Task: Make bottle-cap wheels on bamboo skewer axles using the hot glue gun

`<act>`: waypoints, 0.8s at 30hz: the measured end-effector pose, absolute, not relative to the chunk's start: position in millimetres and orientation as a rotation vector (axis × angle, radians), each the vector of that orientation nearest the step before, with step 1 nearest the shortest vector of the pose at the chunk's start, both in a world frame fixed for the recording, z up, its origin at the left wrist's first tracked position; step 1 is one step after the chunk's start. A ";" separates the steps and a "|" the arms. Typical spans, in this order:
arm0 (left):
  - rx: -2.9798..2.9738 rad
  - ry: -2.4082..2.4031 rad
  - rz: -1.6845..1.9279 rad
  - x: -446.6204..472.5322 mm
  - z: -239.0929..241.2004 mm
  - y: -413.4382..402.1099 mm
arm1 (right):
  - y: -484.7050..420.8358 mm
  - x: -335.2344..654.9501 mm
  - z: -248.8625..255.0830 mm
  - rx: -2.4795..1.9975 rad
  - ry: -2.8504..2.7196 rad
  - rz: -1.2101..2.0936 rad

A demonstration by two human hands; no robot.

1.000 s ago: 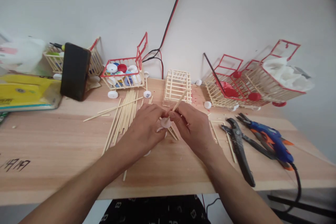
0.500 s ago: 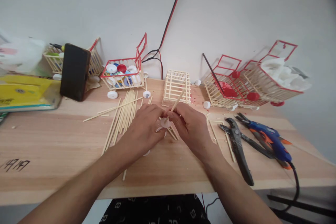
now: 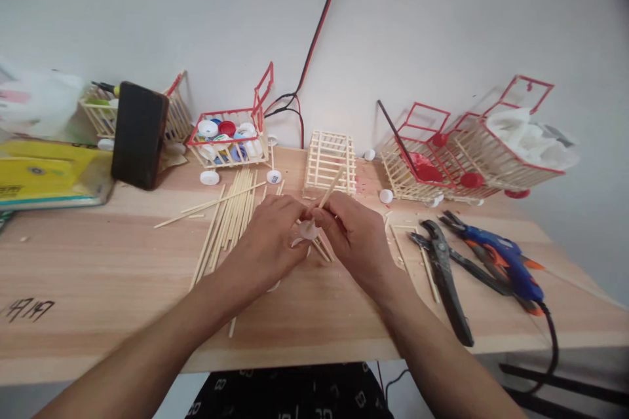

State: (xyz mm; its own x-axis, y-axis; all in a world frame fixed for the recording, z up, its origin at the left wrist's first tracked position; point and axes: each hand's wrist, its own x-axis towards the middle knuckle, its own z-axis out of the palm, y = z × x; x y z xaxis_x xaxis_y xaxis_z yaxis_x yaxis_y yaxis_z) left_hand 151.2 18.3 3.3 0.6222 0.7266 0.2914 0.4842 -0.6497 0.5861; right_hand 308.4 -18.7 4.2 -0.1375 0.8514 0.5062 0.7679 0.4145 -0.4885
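Observation:
My two hands meet over the middle of the table. My right hand [image 3: 358, 236] pinches a thin wooden stick [image 3: 334, 184] that slants up and away. At the stick's lower end is a whitish bottle cap [image 3: 308, 230]. My left hand [image 3: 272, 229] is closed at the cap, its fingertips touching those of the right; part of its hold is hidden. Below the hands more sticks [image 3: 322, 250] and white cap edges show in part. Just behind stands a small slatted stick basket [image 3: 330, 160].
Loose sticks [image 3: 236, 216] lie left of my hands. On the right are black cutting pliers [image 3: 448, 275] and a blue glue gun [image 3: 506, 255]. Along the wall stand a cart of bottle caps [image 3: 228, 144], red-trimmed carts [image 3: 417, 160] and a dark phone [image 3: 139, 134].
Hardly anything differs. Both hands keep the same hold on the stick and cap, and the whole view has shifted very slightly.

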 end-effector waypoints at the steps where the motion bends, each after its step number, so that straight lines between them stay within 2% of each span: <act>1: 2.389 0.954 0.718 151.1 3.2 18.4 | -18.9 308.3 4.3 -1.377 -1.924 0.144; 24: 2.360 0.918 0.777 150.4 0.6 18.5 | -19.2 307.6 4.5 -1.374 -1.914 0.116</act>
